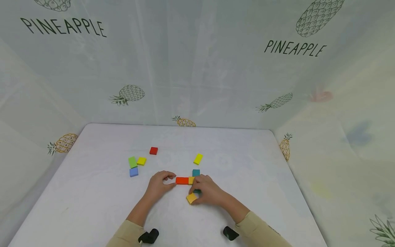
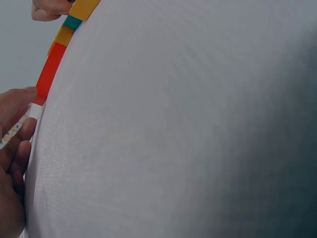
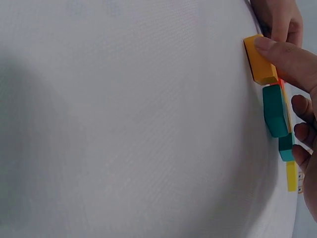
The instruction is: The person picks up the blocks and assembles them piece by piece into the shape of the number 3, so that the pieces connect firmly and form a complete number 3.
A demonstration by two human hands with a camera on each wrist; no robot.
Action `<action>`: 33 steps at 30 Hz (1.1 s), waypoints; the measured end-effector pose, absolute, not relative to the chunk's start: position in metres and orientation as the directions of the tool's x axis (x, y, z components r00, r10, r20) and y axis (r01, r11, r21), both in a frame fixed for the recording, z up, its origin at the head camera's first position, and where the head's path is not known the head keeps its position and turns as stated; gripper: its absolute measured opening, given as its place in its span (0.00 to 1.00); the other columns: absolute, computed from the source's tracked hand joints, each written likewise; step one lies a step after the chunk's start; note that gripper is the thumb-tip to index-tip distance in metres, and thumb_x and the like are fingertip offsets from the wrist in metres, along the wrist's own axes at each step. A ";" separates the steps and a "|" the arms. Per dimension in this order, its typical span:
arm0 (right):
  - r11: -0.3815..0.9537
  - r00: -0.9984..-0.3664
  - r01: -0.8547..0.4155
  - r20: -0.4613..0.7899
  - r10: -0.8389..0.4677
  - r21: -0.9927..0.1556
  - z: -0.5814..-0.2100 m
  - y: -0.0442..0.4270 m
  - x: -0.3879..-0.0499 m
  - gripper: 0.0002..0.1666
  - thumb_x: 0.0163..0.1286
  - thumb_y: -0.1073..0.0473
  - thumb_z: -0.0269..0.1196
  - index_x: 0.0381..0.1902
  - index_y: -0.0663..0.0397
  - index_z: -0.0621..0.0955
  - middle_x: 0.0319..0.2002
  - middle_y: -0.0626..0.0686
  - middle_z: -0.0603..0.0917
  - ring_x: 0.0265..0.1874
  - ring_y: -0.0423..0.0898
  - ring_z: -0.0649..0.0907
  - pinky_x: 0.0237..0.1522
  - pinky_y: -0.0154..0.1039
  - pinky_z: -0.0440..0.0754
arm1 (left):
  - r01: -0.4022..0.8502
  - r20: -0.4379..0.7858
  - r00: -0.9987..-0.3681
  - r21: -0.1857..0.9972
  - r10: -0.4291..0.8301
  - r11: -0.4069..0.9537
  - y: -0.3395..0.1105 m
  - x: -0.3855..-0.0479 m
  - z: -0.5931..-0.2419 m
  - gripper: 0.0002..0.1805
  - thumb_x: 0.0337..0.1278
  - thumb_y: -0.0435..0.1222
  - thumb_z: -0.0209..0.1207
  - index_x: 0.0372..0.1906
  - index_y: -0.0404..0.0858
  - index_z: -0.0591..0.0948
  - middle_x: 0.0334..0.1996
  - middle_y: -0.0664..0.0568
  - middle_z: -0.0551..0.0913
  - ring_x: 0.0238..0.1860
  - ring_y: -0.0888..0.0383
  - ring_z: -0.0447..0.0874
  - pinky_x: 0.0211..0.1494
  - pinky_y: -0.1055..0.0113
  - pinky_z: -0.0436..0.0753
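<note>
The right hand (image 1: 210, 191) pinched the orange block (image 1: 191, 198) just beside the nearer teal block (image 3: 275, 111), probably placing it; next called for careful aligning; left hand (image 1: 158, 185) touched the red block (image 1: 182, 180), grip unclear

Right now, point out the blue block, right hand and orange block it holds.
Blue block (image 1: 133, 171): head view, top face.
Right hand (image 1: 208, 190): head view, back.
Held orange block (image 3: 260, 65): right wrist view, broad face.
</note>
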State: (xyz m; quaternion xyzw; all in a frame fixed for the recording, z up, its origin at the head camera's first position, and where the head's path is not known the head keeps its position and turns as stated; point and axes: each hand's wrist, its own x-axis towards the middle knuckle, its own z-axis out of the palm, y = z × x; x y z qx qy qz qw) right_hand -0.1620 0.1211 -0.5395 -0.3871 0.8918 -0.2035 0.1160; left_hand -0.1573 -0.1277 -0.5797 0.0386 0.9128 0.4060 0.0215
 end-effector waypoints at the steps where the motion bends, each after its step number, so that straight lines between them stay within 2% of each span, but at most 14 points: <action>1: 0.619 -0.675 -0.642 -0.049 -0.736 -0.453 -0.540 0.121 -0.162 0.17 0.52 0.42 0.76 0.39 0.34 0.86 0.34 0.33 0.69 0.41 0.34 0.69 0.43 0.31 0.67 | 0.055 -0.006 -0.996 0.743 0.089 0.667 -0.128 -0.157 -0.579 0.16 0.49 0.40 0.73 0.45 0.48 0.85 0.35 0.64 0.78 0.39 0.59 0.73 0.46 0.61 0.76; 33: 0.641 -0.715 -0.622 -0.007 -0.699 -0.450 -0.544 0.119 -0.157 0.17 0.51 0.40 0.76 0.37 0.36 0.85 0.33 0.35 0.70 0.38 0.35 0.68 0.39 0.30 0.65 | 0.052 -0.007 -0.996 0.734 0.083 0.677 -0.127 -0.158 -0.578 0.16 0.48 0.39 0.73 0.45 0.48 0.85 0.35 0.63 0.79 0.39 0.59 0.73 0.46 0.61 0.76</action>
